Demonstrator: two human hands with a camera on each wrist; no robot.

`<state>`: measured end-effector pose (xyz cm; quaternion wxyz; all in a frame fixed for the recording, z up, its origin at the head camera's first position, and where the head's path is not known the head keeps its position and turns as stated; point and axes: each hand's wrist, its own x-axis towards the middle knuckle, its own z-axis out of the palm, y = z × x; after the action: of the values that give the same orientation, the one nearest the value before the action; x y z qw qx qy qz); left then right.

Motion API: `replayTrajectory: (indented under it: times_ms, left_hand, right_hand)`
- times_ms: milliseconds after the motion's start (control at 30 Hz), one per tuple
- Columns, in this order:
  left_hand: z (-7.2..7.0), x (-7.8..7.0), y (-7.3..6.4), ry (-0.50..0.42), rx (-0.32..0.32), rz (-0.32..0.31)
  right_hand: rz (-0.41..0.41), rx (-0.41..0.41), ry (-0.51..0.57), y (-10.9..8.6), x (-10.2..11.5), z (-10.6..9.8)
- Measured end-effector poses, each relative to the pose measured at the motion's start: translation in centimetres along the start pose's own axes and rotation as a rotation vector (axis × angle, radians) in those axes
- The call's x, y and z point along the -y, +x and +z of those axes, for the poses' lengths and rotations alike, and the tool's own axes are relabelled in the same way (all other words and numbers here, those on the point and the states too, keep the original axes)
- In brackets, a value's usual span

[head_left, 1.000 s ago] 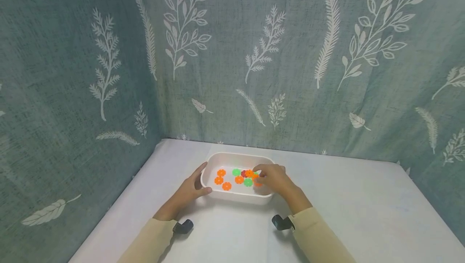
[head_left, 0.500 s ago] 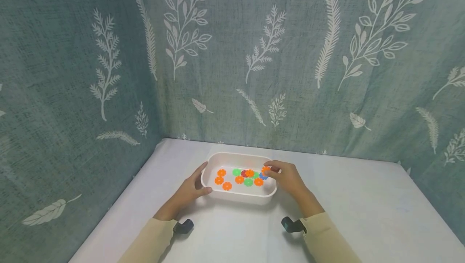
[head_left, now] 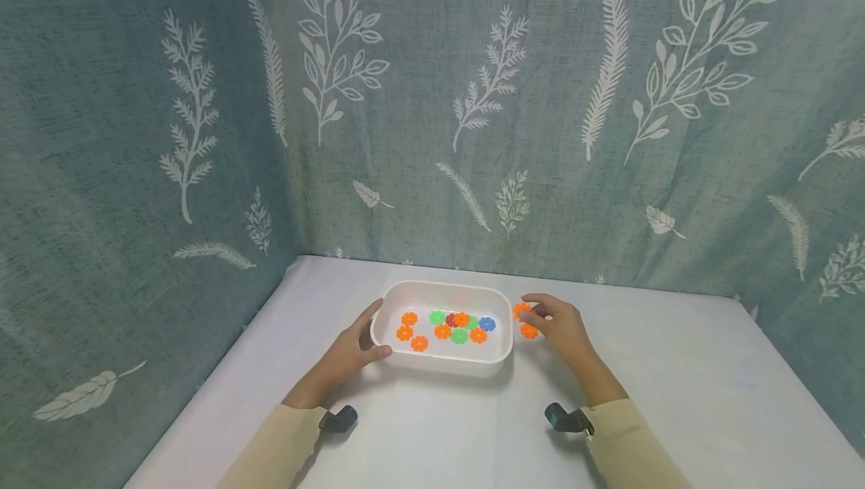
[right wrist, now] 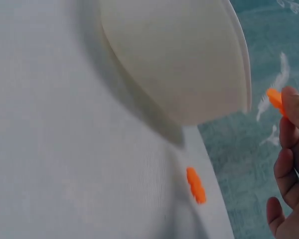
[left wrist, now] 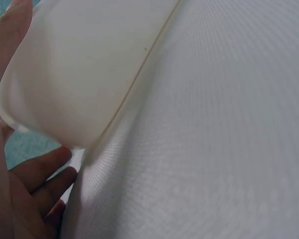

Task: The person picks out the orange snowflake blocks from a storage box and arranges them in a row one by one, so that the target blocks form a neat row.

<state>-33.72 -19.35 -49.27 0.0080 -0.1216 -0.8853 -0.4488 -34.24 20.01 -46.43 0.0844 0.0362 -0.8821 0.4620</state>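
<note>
Held orange disc: carried since the earlier frame from above the right end of the white tray to outside its rim, over the worktop; pinched between thumb and forefinger of the right hand. Loose orange disc: laid on the worktop, apart from the held one. White tray: held at its left end by the thumb and fingers of the left hand, set wide apart. Step in hand, as judged: removal of orange discs; a lowering and release are called for next. Orientation: tray's opening upward, long axis left to right; held disc round, without long axis, scalloped face toward the head camera.
</note>
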Motion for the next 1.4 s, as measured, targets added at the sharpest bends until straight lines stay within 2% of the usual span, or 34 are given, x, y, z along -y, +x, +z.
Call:
replayTrajectory:
  times_ms: [67, 333, 467, 767, 1400]
  left_hand:
    - [0.0, 0.1, 0.0, 0.006, -0.002, -0.004]
    - [-0.2, 0.4, 0.1, 0.009, -0.004, 0.018]
    - [-0.4, 0.5, 0.1, -0.008, 0.001, 0.037]
    - [-0.1, 0.4, 0.0, -0.002, 0.003, 0.023]
    - [0.1, 0.3, 0.2, 0.003, -0.001, 0.006]
  right_hand:
    - [0.015, -0.008, 0.014, -0.5, 0.4, -0.7]
    - [0.053, -0.006, -0.02, -0.2, -1.4, -1.9]
    - [0.088, -0.003, -0.063, 0.0, -2.3, -2.2]
    - [0.117, -0.019, -0.147, -0.2, -3.6, -2.3]
    - [0.081, -0.011, -0.211, 0.1, -5.6, -1.6]
